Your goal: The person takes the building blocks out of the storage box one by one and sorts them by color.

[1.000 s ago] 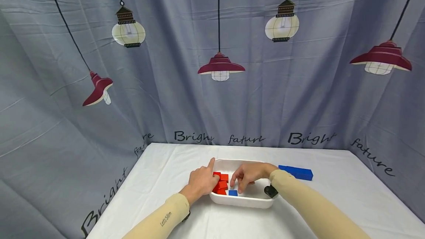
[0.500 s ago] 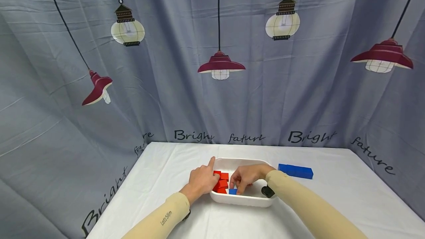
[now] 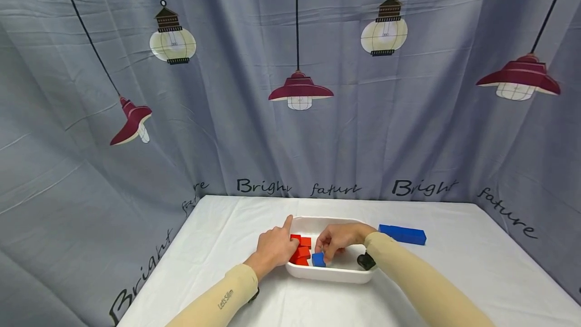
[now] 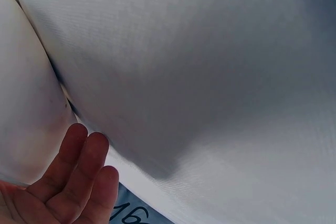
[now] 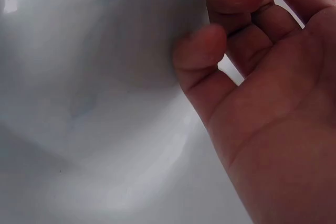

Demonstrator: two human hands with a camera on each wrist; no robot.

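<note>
A white tray [image 3: 329, 276] stands on the table, holding several red blocks [image 3: 303, 252] at its left end. My left hand [image 3: 275, 246] grips the tray's left wall, thumb over the rim among the red blocks and index finger pointing away along it. In the left wrist view, the other fingers [image 4: 86, 177] lie against the tray's outside. Inside the tray, my right hand [image 3: 338, 238] pinches a small blue block [image 3: 318, 260], which is tilted up beside the red ones. The right wrist view shows curled fingers [image 5: 202, 51], but the blue block is hidden there.
A long blue bar [image 3: 403, 234] lies on the white-covered table [image 3: 245, 216] behind the tray's right side. A black wrist device [image 3: 365, 261] on the right arm sits at the tray's right wall. A grey printed curtain [image 3: 254, 130] hangs around the table.
My right hand has come down onto the small blue block, pinched it and tipped it up from the tray floor. My left hand has stayed on the tray's left rim.
</note>
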